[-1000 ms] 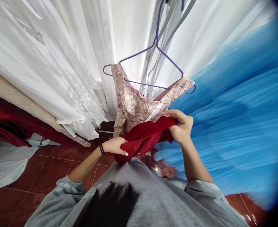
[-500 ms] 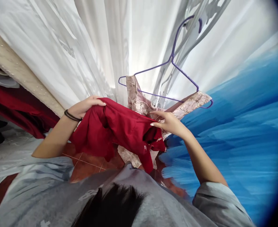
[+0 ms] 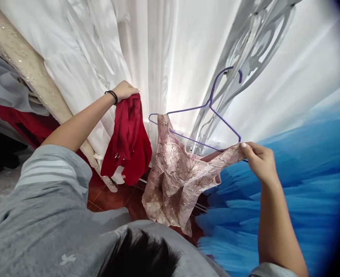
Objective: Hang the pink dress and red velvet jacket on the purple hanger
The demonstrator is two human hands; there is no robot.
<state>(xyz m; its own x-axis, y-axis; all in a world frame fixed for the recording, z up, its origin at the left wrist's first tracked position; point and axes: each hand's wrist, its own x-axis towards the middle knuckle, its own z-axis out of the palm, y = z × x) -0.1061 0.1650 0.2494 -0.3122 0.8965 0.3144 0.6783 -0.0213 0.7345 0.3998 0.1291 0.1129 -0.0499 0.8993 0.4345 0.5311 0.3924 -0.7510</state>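
From my left hand (image 3: 126, 90) hangs a bunched red garment (image 3: 129, 142), gripped at its top, with small shiny ornaments near its lower part. My right hand (image 3: 259, 159) pinches the right shoulder strap of a pink brocade dress (image 3: 181, 169) at the end of a purple hanger (image 3: 193, 109). The dress hangs by both straps, its gold-toned pattern facing me. At the top, the hanger's hook is caught on a pale scrollwork metal stand (image 3: 242, 73).
White drapes (image 3: 161, 50) fall behind the stand. Blue ruffled fabric (image 3: 302, 184) fills the right side. On the left are a cream sparkly garment (image 3: 25, 57) and more red cloth (image 3: 25, 119). Reddish tiles (image 3: 109, 198) cover the floor.
My left hand has carried the red garment up and left, off the pink dress, and it now hangs down. The right hand has let go of it and moved right onto the dress strap.
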